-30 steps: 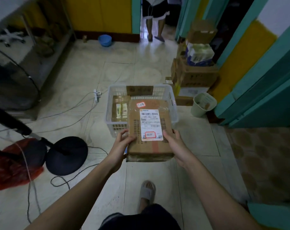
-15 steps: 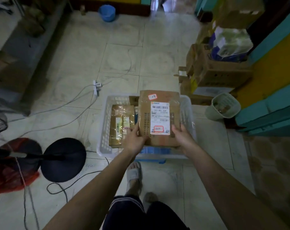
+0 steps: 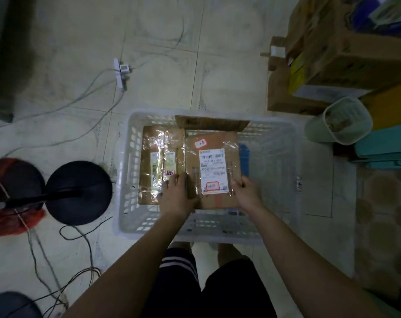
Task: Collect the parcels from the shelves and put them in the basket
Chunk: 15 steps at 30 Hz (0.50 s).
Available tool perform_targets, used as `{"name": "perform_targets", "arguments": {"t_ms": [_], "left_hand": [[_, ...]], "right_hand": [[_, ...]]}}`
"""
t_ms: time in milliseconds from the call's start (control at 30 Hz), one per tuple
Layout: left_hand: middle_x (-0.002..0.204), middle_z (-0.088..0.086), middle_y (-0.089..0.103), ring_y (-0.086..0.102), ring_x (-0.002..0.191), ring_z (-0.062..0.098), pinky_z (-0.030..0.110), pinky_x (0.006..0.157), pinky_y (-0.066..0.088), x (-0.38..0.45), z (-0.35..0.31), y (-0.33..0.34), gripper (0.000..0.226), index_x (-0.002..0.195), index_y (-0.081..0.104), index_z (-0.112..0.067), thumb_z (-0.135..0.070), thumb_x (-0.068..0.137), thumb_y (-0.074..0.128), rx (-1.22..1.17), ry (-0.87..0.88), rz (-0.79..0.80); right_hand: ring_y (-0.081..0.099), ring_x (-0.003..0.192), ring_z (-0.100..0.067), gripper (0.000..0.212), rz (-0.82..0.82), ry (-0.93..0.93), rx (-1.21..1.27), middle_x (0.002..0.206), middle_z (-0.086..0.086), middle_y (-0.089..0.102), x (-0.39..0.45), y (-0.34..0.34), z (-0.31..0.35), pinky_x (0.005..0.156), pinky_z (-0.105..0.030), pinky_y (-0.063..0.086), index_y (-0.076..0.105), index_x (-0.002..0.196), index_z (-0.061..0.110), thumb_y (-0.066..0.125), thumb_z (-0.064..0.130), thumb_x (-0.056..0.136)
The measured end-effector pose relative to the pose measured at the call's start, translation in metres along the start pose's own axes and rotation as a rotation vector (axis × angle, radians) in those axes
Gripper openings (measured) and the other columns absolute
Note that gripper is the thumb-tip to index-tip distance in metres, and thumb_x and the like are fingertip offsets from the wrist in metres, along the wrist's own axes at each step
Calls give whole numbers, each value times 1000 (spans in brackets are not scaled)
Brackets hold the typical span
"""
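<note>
1. Pale, scuffed floor tiles (image 3: 217, 65) are seen from above, crossed by grey cables that run to a white power strip (image 3: 120, 73); a black round stand base (image 3: 79, 192) is set to the left of a white slatted plastic basket (image 3: 277, 171), and stacked brown cardboard cartons (image 3: 346, 56) with a pale green waste bin (image 3: 338, 120) are placed beyond its far right corner.
2. A brown cardboard parcel with a white printed shipping label (image 3: 214, 171) is held low inside the basket, near its middle, by both hands.
3. The parcel's near left edge is gripped by the left hand (image 3: 176, 196), with the thumb laid on top; the near right edge is gripped by the right hand (image 3: 246, 193), fingers curled around it.
4. Whether the parcel is already resting on the basket floor cannot be told.
5. A second brown parcel wrapped in clear tape (image 3: 161, 166) is already lying in the basket along its left wall, touching or just beside the held one, and a flat brown cardboard piece (image 3: 212, 122) is propped at the far wall.
6. The delivery of this parcel is judged nearly complete: only the release is left. The shelves are out of view, so how many parcels remain cannot be told.
</note>
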<state>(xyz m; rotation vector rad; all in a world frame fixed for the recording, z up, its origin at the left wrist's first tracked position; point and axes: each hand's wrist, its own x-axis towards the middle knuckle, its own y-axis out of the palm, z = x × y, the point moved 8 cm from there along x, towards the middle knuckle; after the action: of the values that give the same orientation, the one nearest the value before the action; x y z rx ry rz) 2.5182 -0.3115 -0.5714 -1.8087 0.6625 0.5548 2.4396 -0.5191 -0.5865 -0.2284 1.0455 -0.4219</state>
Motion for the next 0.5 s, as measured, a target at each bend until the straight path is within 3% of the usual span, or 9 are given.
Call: {"name": "perform_targets", "arguments": {"t_ms": [133, 267, 400, 500], "left_hand": [[163, 1, 18, 8, 151, 31, 63, 114, 28, 29, 8, 11, 86, 154, 21, -38, -36, 86, 74, 44, 8, -6], [162, 0, 20, 8, 150, 32, 59, 111, 32, 34, 12, 21, 89, 156, 11, -43, -39, 89, 69, 151, 53, -17], [165, 0, 14, 2, 152, 33, 61, 113, 29, 27, 11, 20, 90, 158, 2, -41, -47, 92, 63, 182, 80, 32], [166, 2, 9, 4, 153, 34, 63, 114, 28, 22, 0, 6, 85, 157, 7, -39, -50, 92, 60, 165, 78, 94]], "right_hand": [[64, 96, -19, 19, 23, 10, 38, 113, -4, 70, 30, 20, -13, 77, -29, 49, 64, 116, 20, 49, 20, 103], [62, 110, -22, 35, 56, 15, 15, 124, 0, 65, 42, 29, -26, 98, -42, 50, 53, 138, 21, 46, 27, 104], [59, 116, -21, 42, 145, 55, -2, 132, 4, 60, 35, 32, -23, 105, -47, 46, 41, 145, 26, 46, 35, 103], [56, 122, -20, 56, 140, 50, -18, 141, 5, 53, 16, 22, -5, 107, -45, 44, 31, 150, 25, 50, 40, 100]]}}
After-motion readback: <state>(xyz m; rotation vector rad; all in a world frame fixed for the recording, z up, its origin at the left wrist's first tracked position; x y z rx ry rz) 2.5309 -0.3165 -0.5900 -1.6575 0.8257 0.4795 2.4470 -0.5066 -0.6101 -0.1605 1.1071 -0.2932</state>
